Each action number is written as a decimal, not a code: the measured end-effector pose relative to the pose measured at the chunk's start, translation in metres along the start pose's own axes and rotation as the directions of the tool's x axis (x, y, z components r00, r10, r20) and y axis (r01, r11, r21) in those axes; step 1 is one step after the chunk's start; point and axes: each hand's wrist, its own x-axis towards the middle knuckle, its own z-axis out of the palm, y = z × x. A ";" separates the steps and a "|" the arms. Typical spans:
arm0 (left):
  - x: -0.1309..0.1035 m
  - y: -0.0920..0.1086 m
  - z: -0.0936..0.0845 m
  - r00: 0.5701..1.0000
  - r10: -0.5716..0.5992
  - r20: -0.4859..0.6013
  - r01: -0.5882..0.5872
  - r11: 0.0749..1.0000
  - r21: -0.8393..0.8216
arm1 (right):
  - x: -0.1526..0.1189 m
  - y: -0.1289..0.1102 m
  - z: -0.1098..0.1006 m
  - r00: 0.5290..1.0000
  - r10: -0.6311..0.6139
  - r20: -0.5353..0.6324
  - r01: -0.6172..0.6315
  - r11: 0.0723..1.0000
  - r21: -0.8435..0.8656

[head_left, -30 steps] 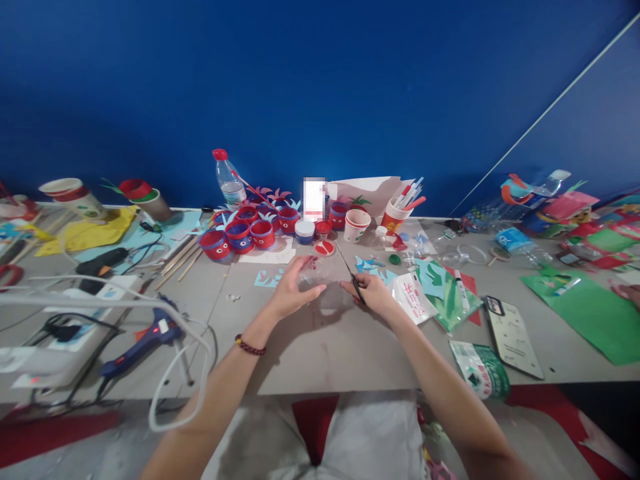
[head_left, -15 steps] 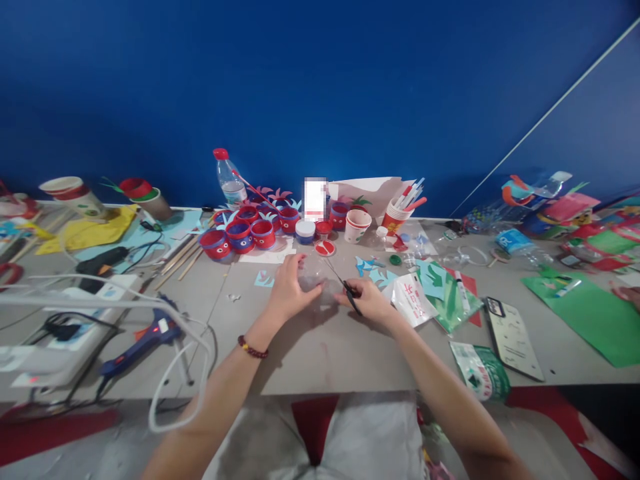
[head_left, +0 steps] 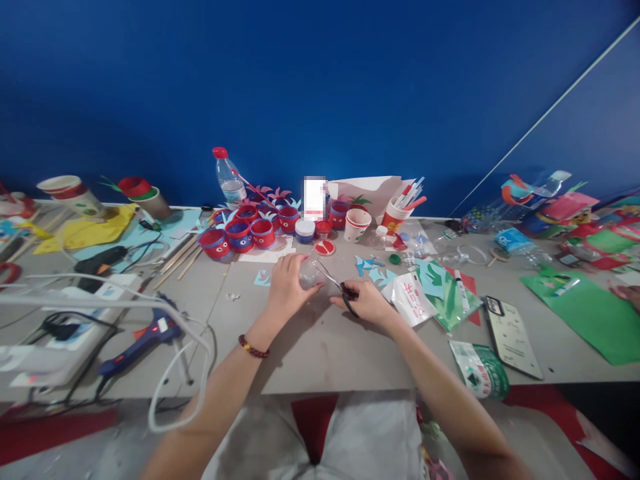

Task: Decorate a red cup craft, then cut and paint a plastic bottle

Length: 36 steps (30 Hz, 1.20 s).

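Observation:
My left hand (head_left: 287, 285) is curled around a clear plastic piece (head_left: 311, 273), see-through and hard to make out, perhaps part of a bottle. In my right hand (head_left: 369, 302) are black-handled scissors (head_left: 349, 291), their blades pointing up and left at the plastic. Whether the blades touch it I cannot tell. Just beyond lies a red disc (head_left: 325, 247) with white marks. Blue paper cutouts (head_left: 373, 266) lie right of the blades, and a white packet (head_left: 411, 298) sits beside my right wrist.
Red and blue painted cups (head_left: 239, 235) stand at the back, near a paper cup (head_left: 357, 225) and a cup of markers (head_left: 397, 212). A glue gun (head_left: 135, 347) and white cables lie left. A phone (head_left: 511, 340) and green paper (head_left: 583, 317) lie right. Another person's hand (head_left: 627, 293) shows at the right edge.
The scissors and my right hand have shifted slightly left, with the blades now further over the plastic piece. My left hand has turned a little and still holds it.

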 end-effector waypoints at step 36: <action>-0.002 -0.002 0.003 0.992 0.120 -0.047 -0.110 0.978 0.178 | 0.001 -0.001 0.009 0.987 0.095 -0.130 -0.094 0.996 0.011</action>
